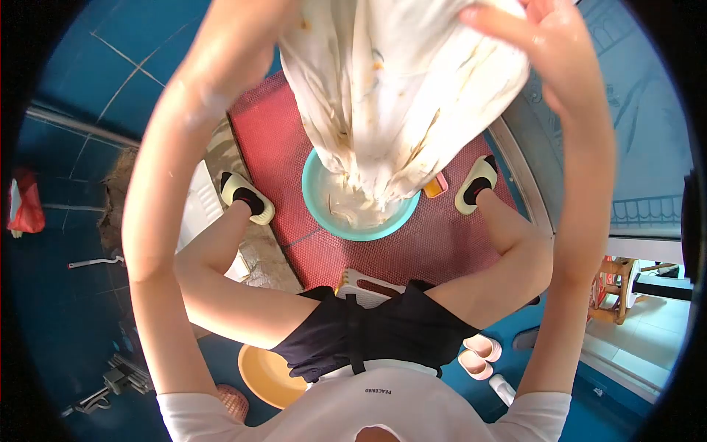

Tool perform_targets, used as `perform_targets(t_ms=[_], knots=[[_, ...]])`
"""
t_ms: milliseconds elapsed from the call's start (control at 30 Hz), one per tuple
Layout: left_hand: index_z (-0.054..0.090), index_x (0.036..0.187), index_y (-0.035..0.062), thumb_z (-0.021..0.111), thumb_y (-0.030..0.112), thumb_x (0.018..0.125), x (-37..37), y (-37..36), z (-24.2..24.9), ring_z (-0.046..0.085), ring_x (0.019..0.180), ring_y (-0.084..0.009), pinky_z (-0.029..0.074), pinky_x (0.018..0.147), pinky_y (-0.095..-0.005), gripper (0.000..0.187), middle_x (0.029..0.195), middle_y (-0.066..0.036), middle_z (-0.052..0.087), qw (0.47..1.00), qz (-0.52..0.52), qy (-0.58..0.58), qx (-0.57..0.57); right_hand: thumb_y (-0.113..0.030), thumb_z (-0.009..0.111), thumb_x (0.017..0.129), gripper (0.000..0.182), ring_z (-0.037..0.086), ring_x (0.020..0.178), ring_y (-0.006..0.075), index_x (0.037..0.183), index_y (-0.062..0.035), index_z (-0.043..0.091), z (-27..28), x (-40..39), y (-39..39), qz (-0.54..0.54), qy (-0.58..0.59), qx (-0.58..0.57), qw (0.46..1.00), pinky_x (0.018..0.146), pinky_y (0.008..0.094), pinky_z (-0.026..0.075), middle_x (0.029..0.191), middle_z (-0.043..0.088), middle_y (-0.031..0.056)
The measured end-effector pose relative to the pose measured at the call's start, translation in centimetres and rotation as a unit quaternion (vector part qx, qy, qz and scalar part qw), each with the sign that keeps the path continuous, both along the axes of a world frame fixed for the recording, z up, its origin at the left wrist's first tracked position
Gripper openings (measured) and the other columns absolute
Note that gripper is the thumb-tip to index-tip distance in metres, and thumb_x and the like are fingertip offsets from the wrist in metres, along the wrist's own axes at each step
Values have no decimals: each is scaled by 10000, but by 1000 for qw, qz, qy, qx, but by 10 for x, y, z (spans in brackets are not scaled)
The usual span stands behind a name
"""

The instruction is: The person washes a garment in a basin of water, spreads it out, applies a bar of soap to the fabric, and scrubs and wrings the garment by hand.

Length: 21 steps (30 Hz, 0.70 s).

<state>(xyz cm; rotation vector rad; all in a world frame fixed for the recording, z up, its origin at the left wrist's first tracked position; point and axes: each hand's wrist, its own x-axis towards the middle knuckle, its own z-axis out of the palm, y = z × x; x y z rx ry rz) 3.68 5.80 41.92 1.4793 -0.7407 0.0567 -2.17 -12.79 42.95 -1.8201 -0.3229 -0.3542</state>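
A wet white cloth [390, 81] with brown and yellowish marks hangs in folds from the top of the view, raised in front of me. Its lower end reaches into a turquoise basin [308, 193] holding cloudy water. My right hand [545, 33] is closed on the cloth's upper right part, thumb lying across the fabric. My left hand [269, 29] is at the cloth's upper left edge, partly cut off by the frame. The left fingers are mostly hidden, but the fabric hangs from that side too.
The basin stands on a red mat [265, 140] between my feet. A yellow-orange item [436, 186] lies beside the basin. Behind me are an orange basin [258, 376] and pink slippers [479, 355]. Blue tiled wall [81, 81] rises at left; a sliding door [626, 125] is at right.
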Motion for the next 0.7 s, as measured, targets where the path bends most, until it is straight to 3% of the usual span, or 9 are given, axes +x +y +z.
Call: perform_targets(t_ms=[33,167,233,333,367,500,567,600,700], knots=[[479,822,36,505,44,730,20,16,-28,490,694,-42,400,627,-177,96,748,17,518,990,49,72,110,24,587,669,180,519,705,70,805,-34,485,-22,4,-5,-7,21,-5,1000,633,194,426,751,538,5],[401,778,40,510,24,753,6,19,-107,453,608,-52,401,551,-218,113,676,12,462,989,-3,-14,147,-13,589,678,167,462,665,59,808,-19,486,-122,5,-10,77,-20,-23,997,605,204,391,715,506,-9],[381,780,45,506,-4,744,8,23,-165,453,603,-73,392,547,-229,139,662,-12,455,986,-24,14,166,5,567,672,184,449,613,78,832,-31,484,-164,-1,-6,26,80,-114,990,571,231,388,650,479,45],[390,805,25,540,-2,706,18,25,-240,493,596,-144,401,555,-265,183,641,-103,466,963,-18,34,265,-83,542,716,182,563,733,294,888,-37,501,-250,11,-3,-7,186,-144,972,613,334,432,789,562,135],[400,827,17,552,11,693,24,23,-272,511,601,-193,409,563,-290,203,651,-131,475,958,2,56,280,-122,520,735,193,547,778,320,914,-54,504,-285,17,-4,-34,130,-185,973,631,372,428,826,558,136],[447,888,31,562,107,698,36,17,-386,545,684,-285,424,618,-354,234,746,-150,535,921,58,80,376,-101,493,741,256,532,807,309,996,-75,479,-390,26,5,-96,202,-305,926,665,393,423,944,506,115],[460,912,68,562,209,708,25,8,-416,548,786,-276,402,701,-405,268,839,-127,557,819,61,124,557,-103,488,737,275,540,791,261,1011,-79,475,-426,23,13,-124,242,-402,875,659,378,413,961,495,106],[460,912,68,562,209,708,20,7,-437,548,786,-276,402,701,-405,268,839,-127,557,817,57,129,559,-103,488,737,275,540,791,261,1011,-79,475,-454,19,16,-121,248,-402,873,659,378,413,961,495,106],[453,945,114,538,252,722,9,-2,-482,535,879,-240,328,806,-427,276,926,-92,558,761,122,32,637,-155,484,719,320,510,815,204,1029,-79,481,-508,11,30,-165,132,-532,820,651,359,377,978,493,112]])
